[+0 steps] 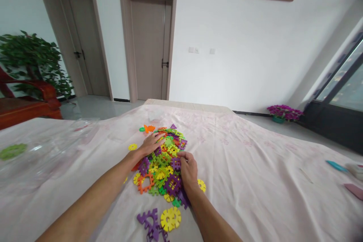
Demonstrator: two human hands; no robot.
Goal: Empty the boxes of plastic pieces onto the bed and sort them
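Observation:
A heap of plastic interlocking building pieces (163, 159) in purple, yellow, green and orange lies on the cloth-covered surface between my hands. My left hand (152, 144) rests on the heap's upper left side, its fingers stretched out and lying over the pieces. At the heap's right edge, my right hand (188, 166) is closed, with curled fingers beside a purple square piece (176, 163). Whatever its fingertips pinch, if anything, is hidden. Nearer to me lie a yellow round notched piece (170, 219) and a purple notched piece (151, 222). An orange piece (149, 129) lies beyond my left hand.
A pale pink cloth (241, 181) with folds covers the wide surface. Clear plastic packaging (53, 151) with a green piece (13, 151) lies at the left. A blue object (336, 166) and a pink one (354, 191) lie near the right edge.

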